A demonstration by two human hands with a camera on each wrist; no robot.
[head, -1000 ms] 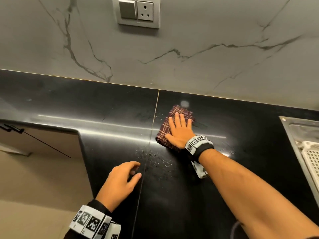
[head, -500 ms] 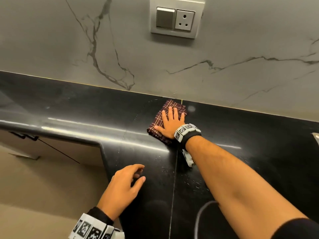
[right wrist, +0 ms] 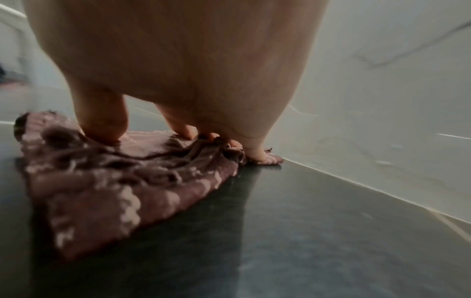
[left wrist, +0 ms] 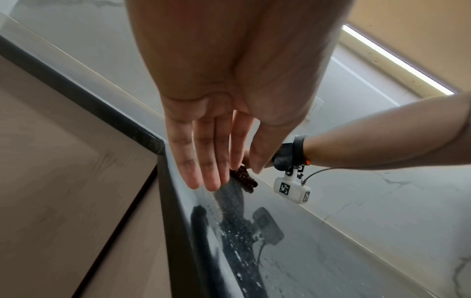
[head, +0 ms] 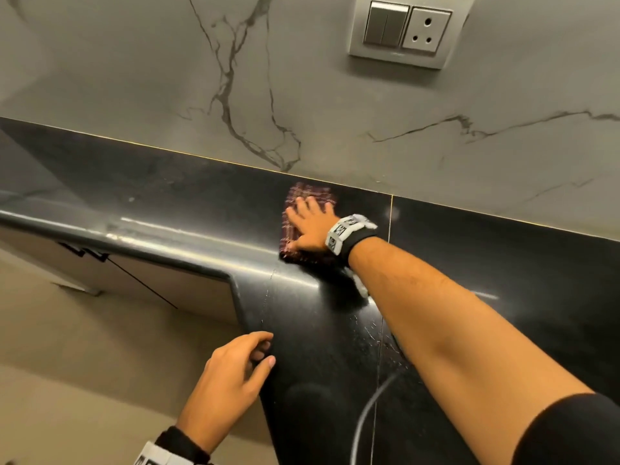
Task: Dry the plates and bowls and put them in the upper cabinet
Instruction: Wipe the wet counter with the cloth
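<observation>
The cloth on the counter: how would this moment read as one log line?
right hand: flat, pressing cloth | counter: black, droplets | left hand: empty, at counter edge | plates, bowls: unseen

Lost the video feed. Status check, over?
Right hand flat, pressing checked cloth on black counter near wall. Left hand empty at counter edge. No plates or bowls visible. Nothing blocking.
</observation>
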